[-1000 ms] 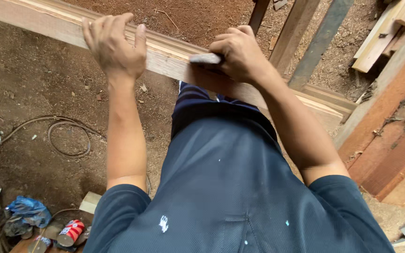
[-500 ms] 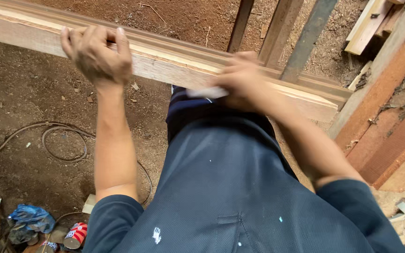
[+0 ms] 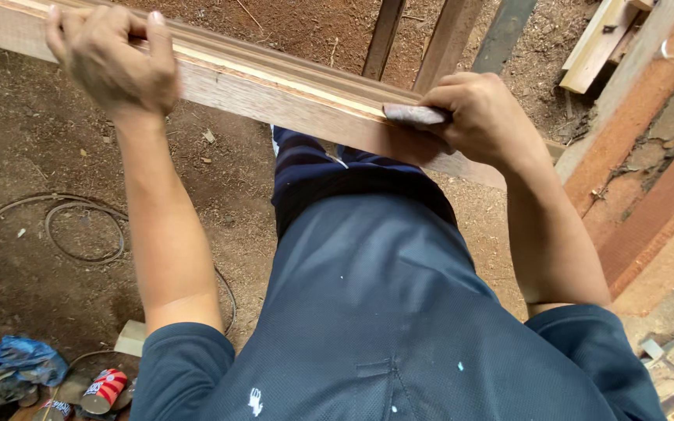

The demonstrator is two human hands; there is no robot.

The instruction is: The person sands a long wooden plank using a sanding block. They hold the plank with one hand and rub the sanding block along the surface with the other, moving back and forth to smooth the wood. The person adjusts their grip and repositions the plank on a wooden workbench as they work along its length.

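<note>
Wooden moulding (image 3: 274, 90), long and pale along its top edge, spans the view from upper left down toward the right, crossing in front of the body at about arm's reach. Runs on a slant, its long axis from far left near the top border to the right, where it passes under the right hand and ends against the reddish timbers (image 3: 649, 195) stacked at the right edge. Left hand (image 3: 111, 58) clenched over the upper edge of the piece near its left end, fingers wrapped across the top, thumb side toward the body. Right hand (image 3: 485, 117) farther along the same length, to the right and slightly lower, pinching a small grey folded pad (image 3: 416, 117), probably sandpaper, flat against the top face of the wood. Both hands on the one piece, well apart from each other, with a bare stretch of wood between them. Pad points leftward along the grain, so any stroke follows the long axis toward the left hand or away from it. Below, dark blue shirt (image 3: 384, 312) and striped trousers fill the lower frame. Dirt floor (image 3: 33, 156) carries a looped cable (image 3: 79, 234), a red can (image 3: 104, 390) and a blue crumpled bag (image 3: 21, 362) at lower left.
</note>
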